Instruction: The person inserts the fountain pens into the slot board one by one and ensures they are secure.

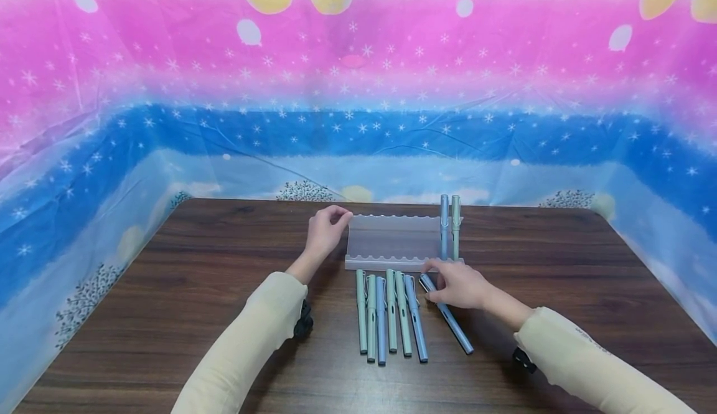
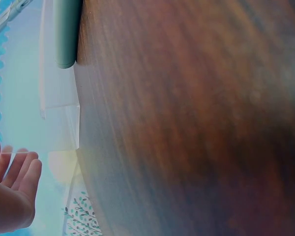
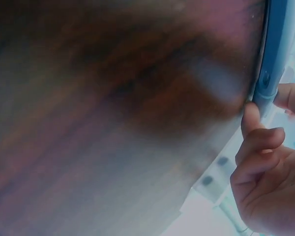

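Observation:
A clear plastic pen rack [image 1: 394, 238] with notched edges stands on the table. My left hand [image 1: 327, 232] pinches the rack's upper left corner between thumb and fingers; in the left wrist view the hand [image 2: 17, 189] is beside the rack's end wall [image 2: 64, 128]. Just in front of the rack, my right hand [image 1: 462, 284] pinches a blue pen [image 1: 456, 329] near its upper end, the pen slanting down to the right. In the right wrist view, thumb and forefinger are on that blue pen [image 3: 278, 49]. A blue pen [image 1: 444, 227] and a green pen [image 1: 456, 227] stand upright at the rack's right end.
Several green and blue pens lie side by side in front of the rack, with a green pen [image 1: 361, 311] leftmost and a blue pen [image 1: 416, 320] rightmost. The dark wooden table [image 1: 269, 370] is bordered by a printed cloth [image 1: 336, 134] behind and at both sides.

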Demonstrator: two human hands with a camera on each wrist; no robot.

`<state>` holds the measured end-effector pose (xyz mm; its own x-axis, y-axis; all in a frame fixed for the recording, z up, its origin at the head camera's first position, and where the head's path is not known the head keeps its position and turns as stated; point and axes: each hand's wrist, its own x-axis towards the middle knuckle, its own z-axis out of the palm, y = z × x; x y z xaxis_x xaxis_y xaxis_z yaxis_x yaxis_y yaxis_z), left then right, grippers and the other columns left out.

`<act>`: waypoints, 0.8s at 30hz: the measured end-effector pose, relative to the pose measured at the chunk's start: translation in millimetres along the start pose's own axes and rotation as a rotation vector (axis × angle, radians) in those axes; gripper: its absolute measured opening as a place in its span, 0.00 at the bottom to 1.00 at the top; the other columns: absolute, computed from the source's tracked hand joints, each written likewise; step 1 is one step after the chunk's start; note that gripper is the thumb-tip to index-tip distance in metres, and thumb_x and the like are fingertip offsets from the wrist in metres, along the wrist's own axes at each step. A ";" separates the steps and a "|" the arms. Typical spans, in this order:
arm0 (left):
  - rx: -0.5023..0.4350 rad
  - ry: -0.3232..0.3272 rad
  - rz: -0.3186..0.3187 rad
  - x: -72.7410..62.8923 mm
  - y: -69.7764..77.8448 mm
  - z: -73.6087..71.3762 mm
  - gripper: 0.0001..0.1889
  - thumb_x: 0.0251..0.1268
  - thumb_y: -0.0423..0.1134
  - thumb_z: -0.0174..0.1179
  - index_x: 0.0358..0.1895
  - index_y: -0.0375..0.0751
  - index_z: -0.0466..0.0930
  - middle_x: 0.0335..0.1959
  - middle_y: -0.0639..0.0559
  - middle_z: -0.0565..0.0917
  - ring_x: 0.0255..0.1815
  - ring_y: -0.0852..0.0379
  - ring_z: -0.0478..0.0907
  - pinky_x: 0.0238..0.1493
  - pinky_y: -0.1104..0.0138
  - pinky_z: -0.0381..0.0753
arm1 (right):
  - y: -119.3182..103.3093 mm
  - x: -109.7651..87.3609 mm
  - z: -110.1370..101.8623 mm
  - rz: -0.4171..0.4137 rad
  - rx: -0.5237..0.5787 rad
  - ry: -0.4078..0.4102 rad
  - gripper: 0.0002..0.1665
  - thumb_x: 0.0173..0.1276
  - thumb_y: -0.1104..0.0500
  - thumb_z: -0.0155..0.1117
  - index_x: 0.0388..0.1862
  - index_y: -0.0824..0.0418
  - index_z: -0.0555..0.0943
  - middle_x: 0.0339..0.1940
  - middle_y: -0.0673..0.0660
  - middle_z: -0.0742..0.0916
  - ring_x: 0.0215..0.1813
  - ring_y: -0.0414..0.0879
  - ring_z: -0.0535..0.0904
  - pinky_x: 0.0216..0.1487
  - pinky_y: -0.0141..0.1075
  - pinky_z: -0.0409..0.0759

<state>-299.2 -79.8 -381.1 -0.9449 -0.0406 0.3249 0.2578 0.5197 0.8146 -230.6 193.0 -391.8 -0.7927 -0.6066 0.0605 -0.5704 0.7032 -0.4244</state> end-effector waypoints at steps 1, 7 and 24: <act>0.000 -0.001 -0.001 -0.2 0.2 -0.1 0.10 0.60 0.40 0.55 0.38 0.37 0.79 0.36 0.47 0.81 0.36 0.53 0.76 0.42 0.62 0.72 | 1.2 -0.5 -0.7 -0.001 0.019 -0.003 0.23 0.55 0.59 0.63 0.50 0.62 0.71 0.16 0.44 0.73 0.16 0.36 0.66 0.17 0.31 0.64; 0.002 0.001 -0.008 -0.1 0.5 -0.1 0.09 0.60 0.40 0.55 0.37 0.37 0.80 0.36 0.47 0.81 0.36 0.53 0.76 0.42 0.63 0.72 | 6.7 -2.2 -3.8 -0.022 0.113 -0.009 0.22 0.57 0.61 0.61 0.51 0.63 0.70 0.19 0.44 0.76 0.21 0.36 0.71 0.22 0.32 0.70; 0.008 0.005 0.006 0.2 -0.4 0.3 0.09 0.61 0.39 0.55 0.36 0.37 0.80 0.33 0.48 0.81 0.35 0.53 0.75 0.40 0.62 0.72 | 9.6 -1.0 -21.9 0.042 0.342 0.128 0.25 0.59 0.60 0.62 0.55 0.58 0.67 0.23 0.48 0.81 0.23 0.45 0.74 0.24 0.35 0.71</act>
<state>-299.5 -79.8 -381.5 -0.9422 -0.0421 0.3325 0.2618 0.5271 0.8085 -240.0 208.4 -376.2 -0.8468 -0.5133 0.1396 -0.4488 0.5485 -0.7055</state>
